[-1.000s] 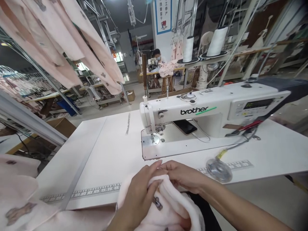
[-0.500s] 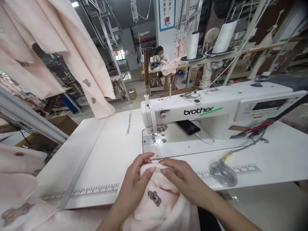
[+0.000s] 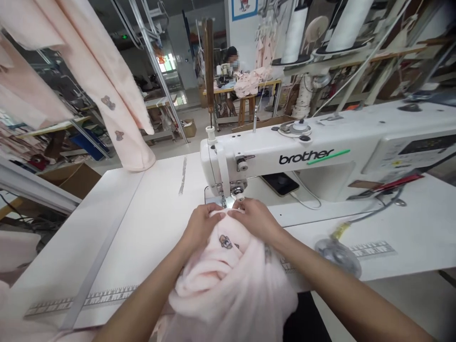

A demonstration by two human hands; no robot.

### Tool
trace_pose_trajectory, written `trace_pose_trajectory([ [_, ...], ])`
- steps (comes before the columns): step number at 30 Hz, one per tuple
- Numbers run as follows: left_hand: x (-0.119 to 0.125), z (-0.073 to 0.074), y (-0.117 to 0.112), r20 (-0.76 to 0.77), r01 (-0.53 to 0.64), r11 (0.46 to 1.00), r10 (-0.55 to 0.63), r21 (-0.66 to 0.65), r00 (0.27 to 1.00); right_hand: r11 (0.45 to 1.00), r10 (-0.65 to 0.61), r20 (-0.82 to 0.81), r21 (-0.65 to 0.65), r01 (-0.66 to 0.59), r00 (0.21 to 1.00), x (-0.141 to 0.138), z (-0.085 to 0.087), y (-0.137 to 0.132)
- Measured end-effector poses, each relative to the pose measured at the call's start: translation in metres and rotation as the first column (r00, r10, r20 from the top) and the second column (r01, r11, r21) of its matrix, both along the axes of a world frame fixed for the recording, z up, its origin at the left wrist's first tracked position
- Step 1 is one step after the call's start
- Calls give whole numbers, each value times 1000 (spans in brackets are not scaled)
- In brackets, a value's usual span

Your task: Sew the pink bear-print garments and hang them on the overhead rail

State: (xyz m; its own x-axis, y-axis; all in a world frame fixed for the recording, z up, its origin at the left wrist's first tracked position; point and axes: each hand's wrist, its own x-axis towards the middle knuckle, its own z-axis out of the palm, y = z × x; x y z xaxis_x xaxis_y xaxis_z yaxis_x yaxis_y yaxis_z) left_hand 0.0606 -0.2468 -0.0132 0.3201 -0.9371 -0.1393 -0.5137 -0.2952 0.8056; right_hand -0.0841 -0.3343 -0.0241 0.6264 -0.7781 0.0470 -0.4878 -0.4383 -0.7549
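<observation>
Pale pink fleece fabric (image 3: 228, 280) printed with small brown bears hangs from both my hands over the table's front edge. My left hand (image 3: 203, 223) pinches its upper edge on the left, thumb on top. My right hand (image 3: 254, 216) grips the same edge on the right, thumbs close together. That edge lies right in front of the needle area (image 3: 225, 200) of a white Brother sewing machine (image 3: 263, 159). Whether the fabric is under the presser foot I cannot tell, since my fingertips cover the spot.
A phone (image 3: 280, 184) with a white cable lies under the machine arm. To the right sits a clear round object (image 3: 338, 256) on a cord. Pink garments (image 3: 117, 109) hang at left, and thread cones (image 3: 295, 35) stand behind. A person (image 3: 232, 59) sits farther back.
Both hands have moved forward with the fabric, from the table's front part up to the needle area. More of the fabric now shows below them. The view has shifted slightly.
</observation>
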Motion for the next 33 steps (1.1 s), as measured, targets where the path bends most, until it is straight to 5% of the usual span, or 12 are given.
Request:
trace_pose_trajectory([
  [6,15,-21,-22,374,39,999,-32,-11,927,995,-70,-219,-78,54,973,27,-18,-17],
  [17,11,-22,-39,333,-67,996,41,66,942,988,-113,-246,-133,82,963,24,-19,-23],
  [33,12,-26,-39,398,-63,998,67,-23,915,952,-168,-208,-289,103,964,30,-27,-22],
])
